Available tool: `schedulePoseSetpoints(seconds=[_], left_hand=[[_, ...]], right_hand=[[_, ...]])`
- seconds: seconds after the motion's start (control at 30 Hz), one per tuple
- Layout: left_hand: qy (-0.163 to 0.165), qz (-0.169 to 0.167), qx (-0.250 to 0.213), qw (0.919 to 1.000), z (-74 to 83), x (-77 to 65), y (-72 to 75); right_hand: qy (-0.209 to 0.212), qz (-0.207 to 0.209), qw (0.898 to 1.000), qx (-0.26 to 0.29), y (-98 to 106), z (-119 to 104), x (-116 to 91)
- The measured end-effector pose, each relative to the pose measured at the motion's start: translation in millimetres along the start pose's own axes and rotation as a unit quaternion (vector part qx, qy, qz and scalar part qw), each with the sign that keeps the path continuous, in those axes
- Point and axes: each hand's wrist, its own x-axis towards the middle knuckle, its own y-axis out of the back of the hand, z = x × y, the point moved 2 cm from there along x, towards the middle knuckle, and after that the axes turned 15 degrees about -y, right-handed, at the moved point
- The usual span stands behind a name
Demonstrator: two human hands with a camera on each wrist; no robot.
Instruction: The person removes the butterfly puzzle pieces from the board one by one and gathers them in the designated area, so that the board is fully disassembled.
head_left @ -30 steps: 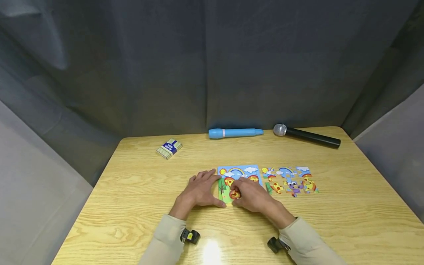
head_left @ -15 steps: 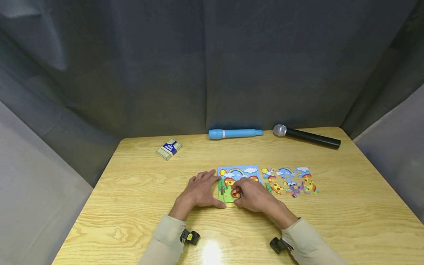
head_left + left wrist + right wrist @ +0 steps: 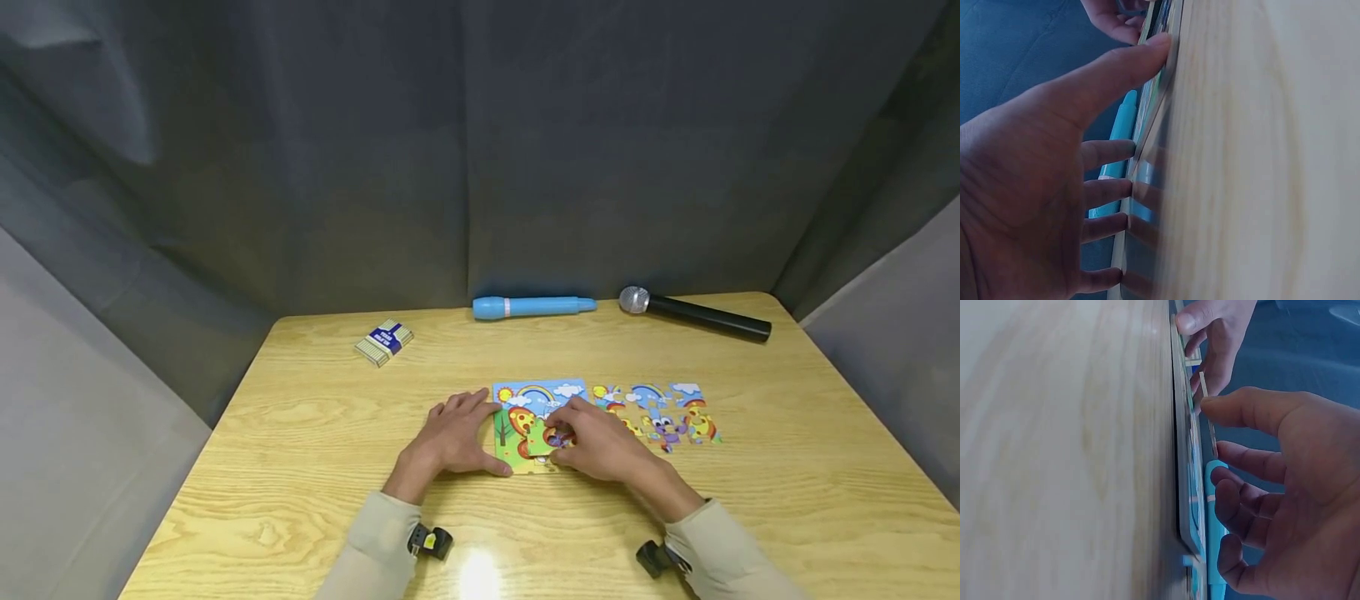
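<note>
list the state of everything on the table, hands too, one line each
puzzle board: flat, picture side up, partly covered
held puzzle piece: raised off the puzzle board
left hand: fingers spread, thumb at the puzzle board's edge
right hand: pinching the held puzzle piece
loose puzzle pieces: face up, some gaps between
blue stick-shaped thing: lying lengthwise
black microphone: lying lengthwise
striped pack: flat, blue band on

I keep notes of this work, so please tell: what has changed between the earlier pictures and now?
The right hand has moved to the right over the puzzle board, carrying a pinched puzzle piece with it. The left hand stays at the board's left edge; the visible loose pieces and black microphone lie as before.
</note>
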Motion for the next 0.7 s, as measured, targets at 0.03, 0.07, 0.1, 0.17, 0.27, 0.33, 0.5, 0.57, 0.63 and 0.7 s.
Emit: schedulePoseSetpoints(seconds=[0.03, 0.07, 0.1, 0.17, 0.27, 0.33, 0.5, 0.57, 0.63, 0.7], left_hand=[[0.0, 0.001, 0.0, 1.0, 0.1, -0.2, -0.2], [-0.001, 0.002, 0.0, 1.0, 0.3, -0.4, -0.2], [0.0, 0.002, 0.0, 1.0, 0.3, -0.5, -0.4], [0.001, 0.001, 0.001, 1.0, 0.3, -0.4, -0.8], [-0.001, 0.003, 0.002, 1.0, -0.2, 0.5, -1.6], [-0.001, 0.003, 0.002, 1.0, -0.2, 1.0, -2.1], [-0.001, 0.004, 0.0, 1.0, 0.1, 0.8, -2.4], [0.0, 0.005, -0.002, 1.0, 0.3, 0.3, -1.9], [0.001, 0.006, -0.003, 1.0, 0.7, -0.4, -0.6], [0.001, 0.006, -0.004, 1.0, 0.6, 0.0, -0.1]], right_hand=[[0.002, 0.0, 1.0, -0.001, 0.7, 1.7, -0.6], [0.003, 0.001, 1.0, -0.003, 1.7, 3.3, -1.5], [0.004, 0.002, 1.0, -0.003, 2.7, 5.0, -2.4], [0.005, 0.009, 1.0, -0.011, 4.9, 8.9, -4.4], [0.007, 0.016, 1.0, -0.02, 8.4, 15.4, -8.3], [0.002, 0.019, 1.0, -0.023, 9.8, 20.0, -10.8], [-0.003, 0.021, 0.999, -0.025, 12.9, 29.9, -17.2], [-0.004, 0.019, 0.999, -0.027, 14.0, 33.3, -19.7], [-0.006, 0.013, 1.0, -0.025, 15.3, 36.7, -22.4], [-0.005, 0.013, 1.0, -0.024, 17.2, 40.3, -25.1]])
